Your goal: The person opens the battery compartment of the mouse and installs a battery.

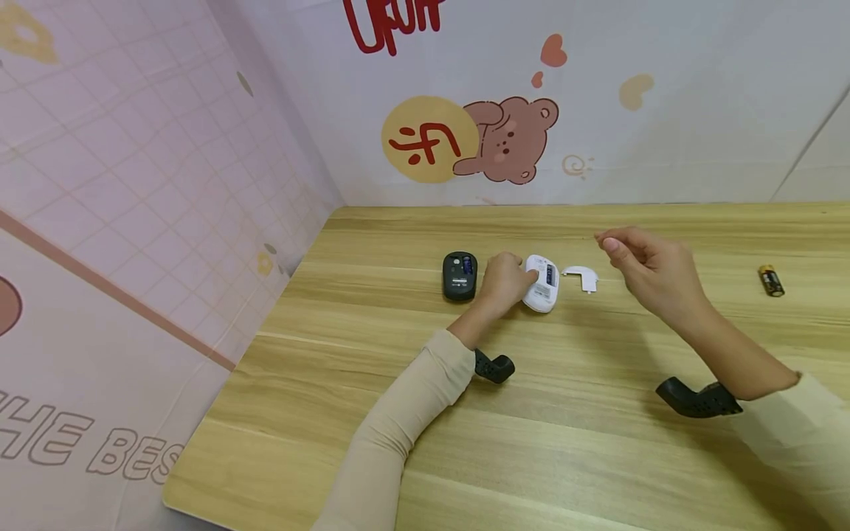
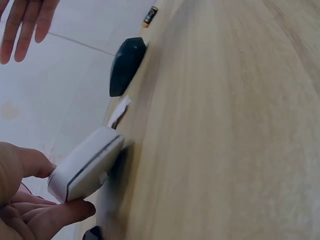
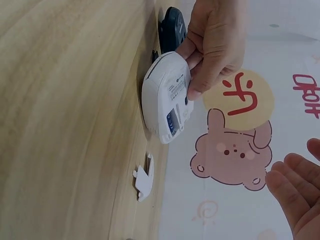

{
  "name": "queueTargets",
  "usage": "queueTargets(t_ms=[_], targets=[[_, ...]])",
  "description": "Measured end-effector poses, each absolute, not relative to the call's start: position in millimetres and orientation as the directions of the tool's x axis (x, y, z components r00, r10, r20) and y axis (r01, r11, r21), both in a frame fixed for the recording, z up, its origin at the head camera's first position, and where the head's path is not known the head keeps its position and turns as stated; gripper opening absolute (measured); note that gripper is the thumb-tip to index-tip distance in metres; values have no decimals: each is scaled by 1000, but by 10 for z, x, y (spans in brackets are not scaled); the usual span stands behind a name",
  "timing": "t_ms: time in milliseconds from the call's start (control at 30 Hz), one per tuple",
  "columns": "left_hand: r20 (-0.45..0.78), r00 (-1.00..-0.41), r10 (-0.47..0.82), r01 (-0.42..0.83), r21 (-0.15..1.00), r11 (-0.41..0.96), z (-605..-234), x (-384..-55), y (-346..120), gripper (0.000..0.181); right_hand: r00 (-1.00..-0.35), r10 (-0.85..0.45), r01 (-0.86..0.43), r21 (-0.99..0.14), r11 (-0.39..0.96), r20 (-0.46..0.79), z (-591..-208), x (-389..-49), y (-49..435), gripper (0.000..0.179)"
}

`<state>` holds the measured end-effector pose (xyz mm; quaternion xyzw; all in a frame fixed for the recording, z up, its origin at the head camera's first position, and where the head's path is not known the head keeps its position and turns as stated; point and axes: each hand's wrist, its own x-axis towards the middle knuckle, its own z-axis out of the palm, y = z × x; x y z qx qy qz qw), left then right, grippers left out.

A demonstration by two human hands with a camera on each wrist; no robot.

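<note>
My left hand [image 1: 508, 284] grips a white computer mouse [image 1: 543, 299] by its side, thumb on the underside. The mouse is turned bottom up, its battery bay uncovered with a dark blue battery [image 3: 172, 123] inside. In the left wrist view the mouse [image 2: 87, 162] is tilted between thumb and fingers. Just right of it lies a white battery cover [image 1: 584, 276]. My right hand [image 1: 654, 276] hovers to the right of the cover, fingers loosely bent, holding nothing. Left of my left hand, a black mouse [image 1: 460, 284] lies bottom up with a blue battery in its open bay.
A black and gold battery [image 1: 771, 281] lies on the wooden table [image 1: 564, 442] at the far right. The left wrist view shows a dark rounded object [image 2: 127, 65] beyond the cover. A patterned wall sheet [image 1: 299, 96] stands behind the table.
</note>
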<state>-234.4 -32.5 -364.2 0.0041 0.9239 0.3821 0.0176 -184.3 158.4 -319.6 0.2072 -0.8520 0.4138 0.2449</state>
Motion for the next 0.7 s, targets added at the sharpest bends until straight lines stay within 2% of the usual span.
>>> queueTargets(t_ms=[100, 267, 467, 700], targets=[[-9, -999, 31, 17, 673, 739, -3673, -2344, -331, 20, -823, -132, -513, -622, 592, 553, -3192, -1843, 1630, 24], [31, -998, 59, 65, 625, 778, -3707, -2320, -345, 38, -882, -57, -405, -691, 598, 467, -3180, -1871, 1781, 30], [91, -993, 77, 115, 557, 823, -3706, -2307, -356, 39, -904, -25, -343, -688, 640, 428, -3182, -1925, 1963, 36], [124, -986, 110, 158, 504, 849, -3696, -2314, -369, 37, -973, -97, -212, -645, 735, 210, -3206, -1997, 2201, 50]])
